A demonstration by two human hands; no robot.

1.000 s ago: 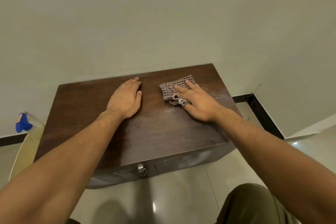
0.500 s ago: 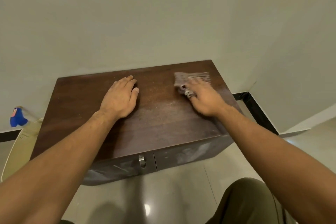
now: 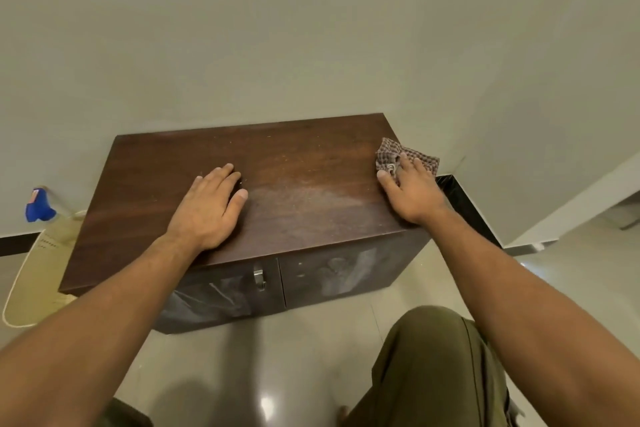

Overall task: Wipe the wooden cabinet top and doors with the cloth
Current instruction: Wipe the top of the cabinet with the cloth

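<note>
A low dark wooden cabinet (image 3: 149, 191) stands against the wall, its top dusty in the middle. Two doors (image 3: 339, 277) below show pale smears, with a metal handle (image 3: 259, 279) between them. My left hand (image 3: 207, 208) lies flat, palm down, on the middle of the top. My right hand (image 3: 412, 189) presses a brown checked cloth (image 3: 389, 154) onto the top's right edge, and part of the cloth hangs past the edge. The fingers cover part of the cloth.
A pale fan base (image 3: 38, 270) with a blue object (image 3: 37, 206) behind it sits on the floor left of the cabinet. A black skirting (image 3: 464, 204) runs along the wall corner at the right. My knee (image 3: 436, 357) in olive trousers is near the front.
My right hand has slid the cloth from the middle of the top out to the right edge. My left hand has stayed flat in place.
</note>
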